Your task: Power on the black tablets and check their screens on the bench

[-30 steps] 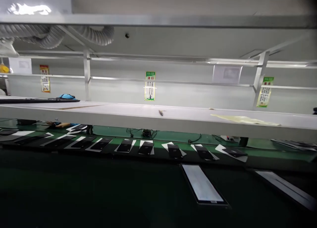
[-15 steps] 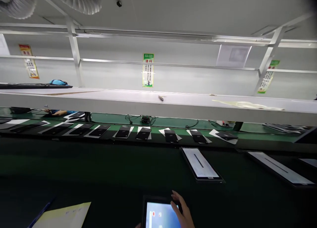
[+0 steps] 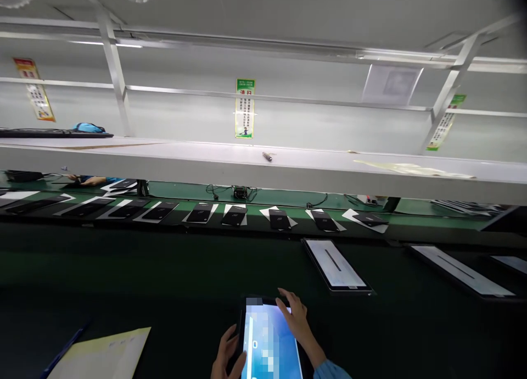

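A tablet with a lit blue screen is in front of me at the bottom centre; part of its screen is blurred out. Along its left edge my left hand grips it, thumb near the front and fingers at the side. Over the top right corner reaches my right hand, fingers stretched and apart, the thumb over the screen; whether it touches the glass I cannot tell. A blue sleeve shows at that wrist. The tablet's lower end is outside the frame.
A second tablet with a white screen lies ahead to the right, another tablet farther right. Paper and a blue pen lie at left. Several dark devices on white sheets line the back, below a white shelf. Another person's hand shows far left.
My view has tilted down slightly, so more of the tablet and both hands show. The left hand, barely visible before, is now seen at the tablet's left edge. The right hand stays near the top right corner.
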A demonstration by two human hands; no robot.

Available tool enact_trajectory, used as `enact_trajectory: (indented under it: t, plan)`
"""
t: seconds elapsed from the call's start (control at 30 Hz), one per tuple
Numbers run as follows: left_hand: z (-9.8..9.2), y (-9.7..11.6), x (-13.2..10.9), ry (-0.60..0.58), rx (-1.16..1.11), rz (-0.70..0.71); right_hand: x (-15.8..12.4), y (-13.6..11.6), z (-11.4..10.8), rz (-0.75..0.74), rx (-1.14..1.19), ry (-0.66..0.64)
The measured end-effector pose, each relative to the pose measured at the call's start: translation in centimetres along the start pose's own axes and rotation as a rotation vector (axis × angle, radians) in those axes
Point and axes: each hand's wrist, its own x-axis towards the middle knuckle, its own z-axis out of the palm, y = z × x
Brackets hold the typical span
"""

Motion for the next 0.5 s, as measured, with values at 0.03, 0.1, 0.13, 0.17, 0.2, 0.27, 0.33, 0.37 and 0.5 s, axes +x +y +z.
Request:
enact_trajectory:
  t: [0.03,0.1,0.13,0.17,0.2,0.27,0.33,0.37,0.5]
  plan:
    - [0.0,0.5,-0.3,-0.009,-0.031,-0.016,0.1,-0.7,0.2,-0.025,-0.053,-0.009]
    - [-0.1,1.1,-0.6,-0.02,-0.071,-0.028,0.5,-2.5,0.8,-0.098,-0.14,-0.053]
    - [-0.2,1.3,-0.7,-0.019,-0.088,-0.035,0.7,-3.5,1.2,-0.139,-0.174,-0.087]
    - [-0.3,1.3,-0.7,-0.018,-0.112,-0.045,0.9,-4.6,1.6,-0.176,-0.202,-0.123]
    - [-0.4,1.3,-0.7,-0.017,-0.141,-0.054,1.1,-5.6,2.1,-0.207,-0.225,-0.16]
    - [-0.5,1.3,-0.7,-0.028,-0.212,-0.073,1.5,-7.3,2.9,-0.249,-0.259,-0.226]
    - [-0.6,1.3,-0.8,-0.061,-0.298,-0.109,1.7,-8.4,3.3,-0.269,-0.281,-0.261]
    - [-0.5,1.4,-1.0,-0.079,-0.336,-0.144,1.8,-8.7,3.4,-0.275,-0.287,-0.269]
    - [-0.1,2.3,-1.5,-0.092,-0.411,-0.255,1.9,-9.0,3.0,-0.287,-0.289,-0.283]
